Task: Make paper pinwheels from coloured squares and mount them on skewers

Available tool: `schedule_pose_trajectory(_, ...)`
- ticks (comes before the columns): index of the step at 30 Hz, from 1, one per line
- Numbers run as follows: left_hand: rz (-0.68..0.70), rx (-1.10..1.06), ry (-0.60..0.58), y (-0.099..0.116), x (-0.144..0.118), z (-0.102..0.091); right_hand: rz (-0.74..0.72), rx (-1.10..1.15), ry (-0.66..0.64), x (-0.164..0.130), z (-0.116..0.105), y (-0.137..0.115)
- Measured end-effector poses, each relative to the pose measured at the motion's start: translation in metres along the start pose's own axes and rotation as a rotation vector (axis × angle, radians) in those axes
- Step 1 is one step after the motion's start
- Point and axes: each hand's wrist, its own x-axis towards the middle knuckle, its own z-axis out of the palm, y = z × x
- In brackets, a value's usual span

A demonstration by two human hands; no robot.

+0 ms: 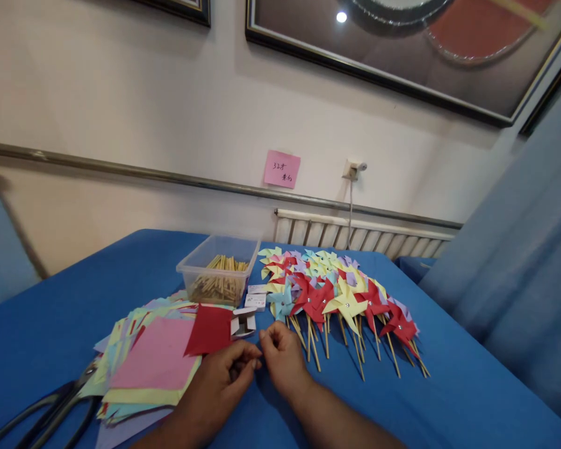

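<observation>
My left hand [227, 380] and my right hand [283, 358] meet at the fingertips over the table, both with fingers pinched. Whatever lies between the fingers is too small or hidden to make out. Just beyond them stands an opened small white box [243, 322]. Left of my left hand spreads a stack of coloured paper squares [154, 355], with a red paper square [209, 329] on its far right corner. To the right of my right hand lie several finished paper pinwheels [348, 302] on wooden sticks, in red, yellow, blue and purple.
A clear plastic bin [189, 268] of wooden sticks [219, 274] stands behind the paper. Small white boxes [255, 302] lie beside it. Black-handled scissors [70, 396] rest at the left. A blue cloth [467, 386] covers the table; a radiator [355, 232] is behind it.
</observation>
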Motion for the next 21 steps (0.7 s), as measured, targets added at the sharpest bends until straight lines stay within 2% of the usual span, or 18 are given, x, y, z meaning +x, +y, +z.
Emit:
schedule_pose_trajectory(7,-0.004,0.041,-0.017,-0.007,0.002,0.009,0.061,-0.020,-0.073,-0.006,0.001,-0.002)
schedule_pose_trajectory(13,0.004,0.059,-0.036,-0.019,0.006,0.009,0.076,-0.046,-0.084,-0.009,0.001,-0.007)
schedule_pose_trajectory(21,-0.015,0.065,-0.001,-0.009,0.001,0.010,0.108,-0.023,-0.132,-0.011,-0.002,-0.009)
